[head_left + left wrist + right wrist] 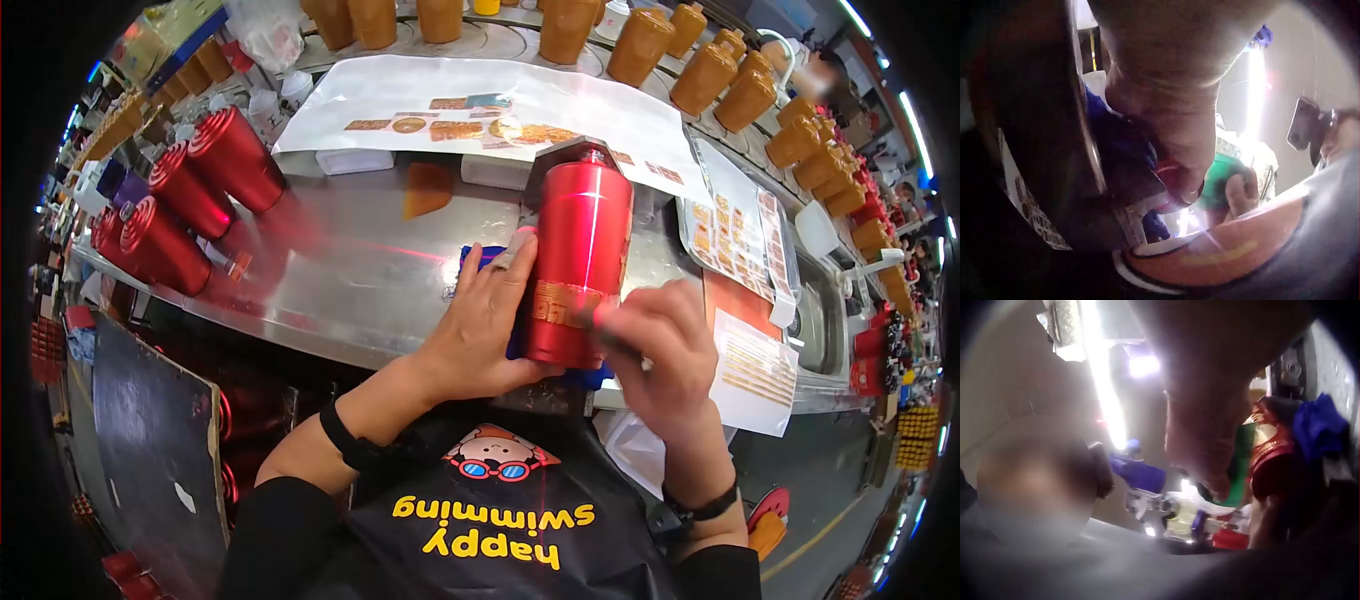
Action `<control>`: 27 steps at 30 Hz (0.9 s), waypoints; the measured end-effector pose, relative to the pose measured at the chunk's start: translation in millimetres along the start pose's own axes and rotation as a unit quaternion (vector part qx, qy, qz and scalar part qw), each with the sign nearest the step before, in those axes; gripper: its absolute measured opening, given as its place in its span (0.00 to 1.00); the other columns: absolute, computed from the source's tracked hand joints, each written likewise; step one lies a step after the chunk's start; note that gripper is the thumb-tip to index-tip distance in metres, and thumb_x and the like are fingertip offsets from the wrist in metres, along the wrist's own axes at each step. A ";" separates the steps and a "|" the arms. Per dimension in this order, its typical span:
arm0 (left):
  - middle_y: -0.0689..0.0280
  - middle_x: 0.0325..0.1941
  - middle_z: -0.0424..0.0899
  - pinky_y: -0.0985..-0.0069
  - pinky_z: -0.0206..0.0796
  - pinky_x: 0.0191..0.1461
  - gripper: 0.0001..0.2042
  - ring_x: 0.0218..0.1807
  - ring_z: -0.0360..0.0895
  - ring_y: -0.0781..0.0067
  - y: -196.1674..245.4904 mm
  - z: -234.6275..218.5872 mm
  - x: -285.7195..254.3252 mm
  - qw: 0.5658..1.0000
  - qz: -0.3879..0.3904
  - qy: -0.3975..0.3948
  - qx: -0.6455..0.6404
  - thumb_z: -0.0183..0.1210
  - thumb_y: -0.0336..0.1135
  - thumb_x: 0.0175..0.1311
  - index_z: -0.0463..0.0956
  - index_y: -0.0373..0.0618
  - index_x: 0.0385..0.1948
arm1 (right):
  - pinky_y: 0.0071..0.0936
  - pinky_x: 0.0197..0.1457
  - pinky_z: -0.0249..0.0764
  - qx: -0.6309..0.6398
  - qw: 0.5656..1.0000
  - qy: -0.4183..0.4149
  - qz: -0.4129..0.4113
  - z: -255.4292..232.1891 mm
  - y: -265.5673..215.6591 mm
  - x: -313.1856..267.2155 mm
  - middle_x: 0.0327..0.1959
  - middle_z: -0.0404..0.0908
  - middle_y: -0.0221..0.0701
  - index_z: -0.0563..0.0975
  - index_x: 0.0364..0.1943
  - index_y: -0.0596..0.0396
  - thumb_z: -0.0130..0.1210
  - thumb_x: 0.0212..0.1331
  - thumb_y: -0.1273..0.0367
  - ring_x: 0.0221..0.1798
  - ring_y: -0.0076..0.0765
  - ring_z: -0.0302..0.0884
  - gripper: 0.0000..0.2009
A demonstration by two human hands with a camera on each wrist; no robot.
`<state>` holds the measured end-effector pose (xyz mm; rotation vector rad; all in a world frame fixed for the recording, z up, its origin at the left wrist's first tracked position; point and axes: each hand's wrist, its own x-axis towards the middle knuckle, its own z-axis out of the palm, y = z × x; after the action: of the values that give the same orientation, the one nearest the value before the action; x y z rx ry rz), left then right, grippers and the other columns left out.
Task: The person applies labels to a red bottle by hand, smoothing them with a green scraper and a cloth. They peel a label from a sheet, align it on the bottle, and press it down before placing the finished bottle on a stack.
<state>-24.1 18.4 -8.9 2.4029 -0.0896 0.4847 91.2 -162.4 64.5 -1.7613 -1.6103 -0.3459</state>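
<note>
Head view's nice and bright, but it's heavy fisheye: edges bend and fall off to black. Right hand (660, 355) is smeared with motion blur, left hand (485, 315) looks sharper. The red bottle (580, 270) between the hands has a hard white glare streak, and the table (340, 290) to their left throws reddish reflections. Both wrist views are murky and hazy, with a blown-out light tube (1255, 94) behind the shadowed hands.
</note>
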 end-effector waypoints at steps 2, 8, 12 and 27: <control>0.41 0.64 0.68 0.40 0.33 0.74 0.57 0.66 0.65 0.44 6.9 -4.2 1.1 1.000 0.008 0.027 0.011 0.70 0.54 0.45 0.44 0.30 0.71 | 0.35 0.38 0.64 -0.076 0.997 -0.005 -0.002 5.8 1.0 -2.8 0.34 0.75 0.31 0.80 0.38 0.52 0.63 0.34 0.76 0.33 0.40 0.70 0.19; 0.42 0.66 0.65 0.41 0.31 0.74 0.56 0.69 0.63 0.46 11.4 0.2 1.2 0.989 0.067 0.129 0.036 0.69 0.56 0.48 0.43 0.30 0.71 | 0.34 0.36 0.63 -0.096 0.995 -0.010 -0.018 5.0 -1.7 -1.9 0.35 0.76 0.30 0.81 0.36 0.52 0.63 0.33 0.75 0.32 0.38 0.70 0.18; 0.40 0.71 0.57 0.41 0.32 0.74 0.57 0.72 0.57 0.43 6.3 9.5 1.0 0.986 0.053 0.153 0.033 0.67 0.60 0.48 0.43 0.29 0.71 | 0.28 0.35 0.71 0.130 0.953 -0.020 0.272 -10.7 -22.2 -7.7 0.30 0.79 0.31 0.77 0.39 0.58 0.60 0.55 0.73 0.31 0.29 0.75 0.08; 0.42 0.69 0.60 0.39 0.33 0.73 0.59 0.71 0.58 0.41 1.9 17.7 -0.9 0.993 0.002 0.121 0.012 0.71 0.58 0.43 0.45 0.31 0.71 | 0.34 0.27 0.72 0.071 0.952 -0.057 0.294 8.4 -19.0 22.0 0.23 0.79 0.40 0.72 0.38 0.60 0.57 0.61 0.72 0.23 0.43 0.80 0.07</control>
<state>-19.6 5.6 -20.5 2.3476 0.0178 0.7774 75.0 -140.9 78.4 -2.0681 -1.0733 0.1533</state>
